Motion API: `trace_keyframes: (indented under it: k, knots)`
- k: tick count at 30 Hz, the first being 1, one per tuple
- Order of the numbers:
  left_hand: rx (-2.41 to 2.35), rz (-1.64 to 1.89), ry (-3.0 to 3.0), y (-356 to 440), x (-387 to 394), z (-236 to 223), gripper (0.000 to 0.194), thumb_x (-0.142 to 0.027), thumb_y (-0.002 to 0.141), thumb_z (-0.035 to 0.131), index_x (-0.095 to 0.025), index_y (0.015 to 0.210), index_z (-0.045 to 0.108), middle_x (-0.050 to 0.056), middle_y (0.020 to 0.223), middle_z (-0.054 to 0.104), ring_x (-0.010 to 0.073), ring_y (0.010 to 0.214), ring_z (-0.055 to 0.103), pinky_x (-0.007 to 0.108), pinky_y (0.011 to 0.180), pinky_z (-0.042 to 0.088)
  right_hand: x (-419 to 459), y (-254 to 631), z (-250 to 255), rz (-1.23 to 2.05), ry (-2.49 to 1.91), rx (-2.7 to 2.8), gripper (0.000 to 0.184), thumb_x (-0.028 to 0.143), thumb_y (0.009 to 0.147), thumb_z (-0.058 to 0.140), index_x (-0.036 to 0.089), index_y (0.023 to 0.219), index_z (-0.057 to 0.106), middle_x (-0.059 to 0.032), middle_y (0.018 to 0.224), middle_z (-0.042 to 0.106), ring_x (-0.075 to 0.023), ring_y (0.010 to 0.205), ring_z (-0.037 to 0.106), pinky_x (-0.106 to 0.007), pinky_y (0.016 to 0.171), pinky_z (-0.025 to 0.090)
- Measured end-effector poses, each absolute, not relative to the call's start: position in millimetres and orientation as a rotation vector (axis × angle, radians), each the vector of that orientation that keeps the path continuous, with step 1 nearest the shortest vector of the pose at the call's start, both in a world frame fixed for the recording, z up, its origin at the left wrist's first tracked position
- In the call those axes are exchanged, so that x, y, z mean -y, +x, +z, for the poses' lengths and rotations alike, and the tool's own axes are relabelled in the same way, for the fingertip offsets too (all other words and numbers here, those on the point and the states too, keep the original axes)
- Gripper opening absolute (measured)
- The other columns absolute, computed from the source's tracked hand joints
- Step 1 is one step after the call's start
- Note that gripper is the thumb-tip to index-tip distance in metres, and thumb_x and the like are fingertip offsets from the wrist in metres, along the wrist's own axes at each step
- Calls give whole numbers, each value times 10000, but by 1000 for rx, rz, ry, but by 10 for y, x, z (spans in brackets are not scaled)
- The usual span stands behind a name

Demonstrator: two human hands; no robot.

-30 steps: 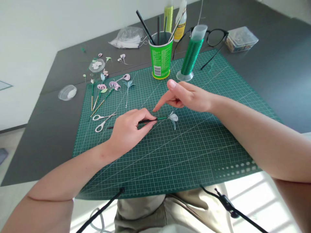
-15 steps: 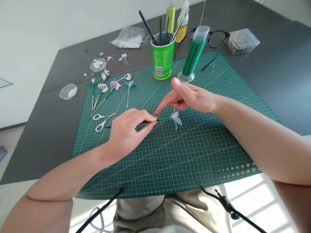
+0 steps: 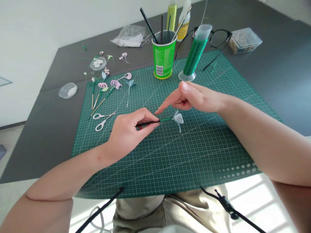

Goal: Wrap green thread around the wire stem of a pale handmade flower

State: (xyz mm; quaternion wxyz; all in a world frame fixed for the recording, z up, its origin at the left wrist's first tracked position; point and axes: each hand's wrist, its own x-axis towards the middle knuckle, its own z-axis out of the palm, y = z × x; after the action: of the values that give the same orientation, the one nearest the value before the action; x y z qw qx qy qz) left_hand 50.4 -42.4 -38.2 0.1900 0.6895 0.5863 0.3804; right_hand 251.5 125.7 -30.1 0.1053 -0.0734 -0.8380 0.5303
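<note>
My left hand point(image 3: 132, 127) pinches a thin dark stick point(image 3: 148, 123) between thumb and fingertips. Toward its right end the stick is bound with green thread point(image 3: 165, 119) and carries a pale, translucent flower point(image 3: 178, 118). Just above the pinch, my right hand point(image 3: 191, 95) points its index finger down, with the tip close to the left fingertips. Its thumb sticks up and the other fingers are curled in; whatever they hold is hidden. A spool of green thread point(image 3: 195, 56) stands beyond the right hand. White-handled scissors point(image 3: 100, 125) lie open left of my left hand.
A green cutting mat point(image 3: 170, 168) covers the dark table point(image 3: 48, 129). At the back stand a green cup point(image 3: 164, 61) of sticks and a glue bottle point(image 3: 184, 29). Glasses point(image 3: 220, 38) and a clear box point(image 3: 245, 40) lie right. Finished flowers point(image 3: 102, 85) and small dishes point(image 3: 68, 91) lie left.
The flower on the stick has turned, its petals now facing differently, and shifted slightly right. My right hand has moved a little to the right. The left fingers still pinch the stick.
</note>
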Motion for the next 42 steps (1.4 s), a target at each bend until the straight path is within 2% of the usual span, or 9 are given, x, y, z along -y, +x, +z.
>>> trace_keyframes:
  k: [4, 9, 15, 25, 28, 34, 42]
  knots:
    - [-1640, 1043, 1821, 504, 417, -380, 126, -177, 915, 831, -241, 1022, 808, -40, 968, 860, 136, 870, 825, 199, 814, 647, -1266, 2518, -312, 1589, -257, 2483, 836, 614, 1142, 196, 68, 1003, 813, 68, 525, 157, -106, 470, 184, -288, 458, 184]
    - [-1647, 1013, 1821, 504, 405, -396, 65, -199, 930, 812, -232, 982, 790, -37, 940, 852, 133, 828, 810, 206, 767, 634, -1273, 2513, -321, 1627, -287, 2482, 896, 676, 1121, 186, 38, 1037, 810, 79, 508, 159, -102, 460, 176, -274, 443, 173]
    - [-1645, 958, 1886, 497, 390, -440, 61, -190, 975, 746, -224, 957, 699, -62, 867, 797, 84, 666, 700, 213, 637, 523, -1291, 2501, -332, 1596, -261, 2502, 904, 686, 1116, 185, 38, 1044, 811, 82, 516, 166, -101, 464, 182, -261, 444, 195]
    - [-1663, 985, 1832, 500, 382, -448, 91, -232, 921, 772, -223, 887, 688, -38, 798, 750, 125, 677, 690, 251, 651, 548, -1302, 2511, -323, 1660, -300, 2513, 859, 657, 1128, 183, 79, 1015, 808, 69, 542, 172, -107, 491, 191, -266, 465, 213]
    - [-1666, 983, 1821, 495, 377, -443, 97, -248, 915, 776, -223, 889, 686, -34, 808, 754, 133, 692, 702, 261, 667, 558, -1282, 2507, -318, 1666, -324, 2482, 863, 672, 1123, 201, 68, 1060, 814, 74, 524, 168, -108, 480, 179, -271, 456, 200]
    - [-1660, 959, 1858, 480, 374, -431, 57, -243, 973, 693, -220, 923, 677, -18, 857, 794, 139, 725, 737, 252, 589, 494, -1277, 2510, -317, 1647, -309, 2467, 856, 638, 1139, 199, 35, 1094, 804, 93, 484, 151, -94, 436, 158, -270, 436, 192]
    - [-1651, 957, 1852, 493, 364, -414, 68, -254, 973, 712, -221, 919, 686, -9, 863, 783, 164, 806, 772, 261, 653, 547, -1300, 2536, -305, 1657, -290, 2540, 865, 643, 1135, 165, 32, 1161, 777, 97, 482, 166, -105, 435, 160, -272, 441, 221]
